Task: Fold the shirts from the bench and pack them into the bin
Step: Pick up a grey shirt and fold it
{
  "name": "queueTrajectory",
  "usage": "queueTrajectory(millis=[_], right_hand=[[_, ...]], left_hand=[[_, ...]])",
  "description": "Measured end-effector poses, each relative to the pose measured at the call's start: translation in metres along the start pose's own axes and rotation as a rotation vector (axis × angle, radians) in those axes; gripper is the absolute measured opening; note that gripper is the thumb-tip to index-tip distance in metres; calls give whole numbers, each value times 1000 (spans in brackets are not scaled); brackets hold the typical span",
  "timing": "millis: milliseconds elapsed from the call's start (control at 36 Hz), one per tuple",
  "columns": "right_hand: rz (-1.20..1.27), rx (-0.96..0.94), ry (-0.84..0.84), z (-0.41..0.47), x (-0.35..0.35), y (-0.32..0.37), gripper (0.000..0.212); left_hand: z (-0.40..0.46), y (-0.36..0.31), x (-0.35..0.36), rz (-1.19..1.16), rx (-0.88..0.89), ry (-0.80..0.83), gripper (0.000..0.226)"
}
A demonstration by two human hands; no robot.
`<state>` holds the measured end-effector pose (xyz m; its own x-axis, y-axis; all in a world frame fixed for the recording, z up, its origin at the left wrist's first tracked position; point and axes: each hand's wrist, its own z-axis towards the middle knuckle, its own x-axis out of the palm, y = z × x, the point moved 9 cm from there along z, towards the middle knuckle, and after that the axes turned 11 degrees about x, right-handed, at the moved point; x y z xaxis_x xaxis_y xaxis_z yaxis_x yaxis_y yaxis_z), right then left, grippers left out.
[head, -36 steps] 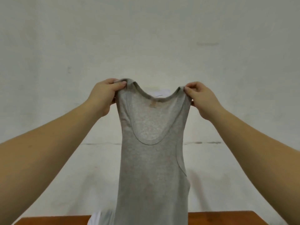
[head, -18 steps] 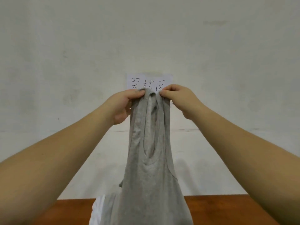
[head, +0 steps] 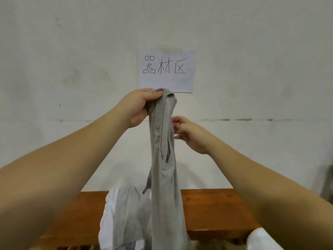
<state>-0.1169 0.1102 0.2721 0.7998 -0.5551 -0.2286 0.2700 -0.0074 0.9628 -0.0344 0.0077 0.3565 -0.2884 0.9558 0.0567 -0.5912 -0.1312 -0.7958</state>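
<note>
Fingers of left hand (head: 138,105) pinch both straps of grey tank top (head: 163,159), hanging over bench (head: 212,210) w/ shirt pile (head: 126,217). Right hand (head: 189,134) loosely curled beside it, holding nothing.

Your left grip (head: 138,105) holds the tank top (head: 164,177) up before the wall, just below the paper sign (head: 166,69). Your right grip (head: 189,134) sits lower, at its right edge. Behind it, more shirts (head: 124,213) lie on the surface (head: 216,212).
</note>
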Motion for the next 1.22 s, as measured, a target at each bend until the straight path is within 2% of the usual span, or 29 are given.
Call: queueTrajectory(millis=[83, 194, 278, 306, 361, 417, 528, 639, 694, 750, 833, 889, 944, 1000, 1056, 1083, 1139, 1222], right_hand=[[-310, 116, 126, -4, 21, -49, 49], [-575, 294, 195, -6, 29, -95, 37], [-817, 312, 192, -3, 28, -117, 23], [-873, 296, 187, -2, 28, -122, 24], [-899, 277, 189, -1, 26, -131, 30], [-898, 272, 195, -6, 23, -136, 35], [-916, 299, 158, -14, 11, -155, 29], [-905, 322, 123, -24, -2, -169, 41], [-911, 333, 98, -29, -10, -175, 37], [-843, 360, 60, -32, -20, -181, 29], [-631, 361, -14, -37, -33, -185, 21], [-466, 331, -67, -39, -39, -185, 15], [-218, 286, -82, -39, -38, -184, 12], [119, 242, -48, -39, -25, -177, 26], [383, 240, 37, -39, -4, -170, 52], [436, 248, 75, -38, 8, -167, 58], [390, 258, 111, -35, 30, -164, 50], [103, 245, 67, -33, 54, -163, 20]], left_hand=[[-2, 5, -3, -4, -25, 13, 11], [-5, 9, -12, -23, -47, 12, 13], [-9, 9, -21, -36, -38, 7, 23], [-10, 10, -24, -41, -38, 12, 30], [-13, 11, -31, -48, -37, 4, 36], [-15, 12, -41, -63, -35, -23, 34], [-19, 18, -61, -75, -33, -75, 25], [-24, 20, -74, -84, -18, -120, 34], [-28, 21, -80, -78, -9, -151, 38], [-29, 23, -89, -60, 3, -203, 38], [-33, 26, -107, 42, -1, -316, 16], [-37, 30, -119, 107, -18, -404, 29], [-42, 31, -124, 160, -19, -476, 19], [-44, 35, -119, 196, -39, -517, 4], [-46, 41, -107, 202, -74, -531, 4], [-47, 45, -99, 195, -90, -527, 4], [-47, 53, -82, 163, -123, -512, 3], [-50, 72, -56, 79, -199, -498, 1]])
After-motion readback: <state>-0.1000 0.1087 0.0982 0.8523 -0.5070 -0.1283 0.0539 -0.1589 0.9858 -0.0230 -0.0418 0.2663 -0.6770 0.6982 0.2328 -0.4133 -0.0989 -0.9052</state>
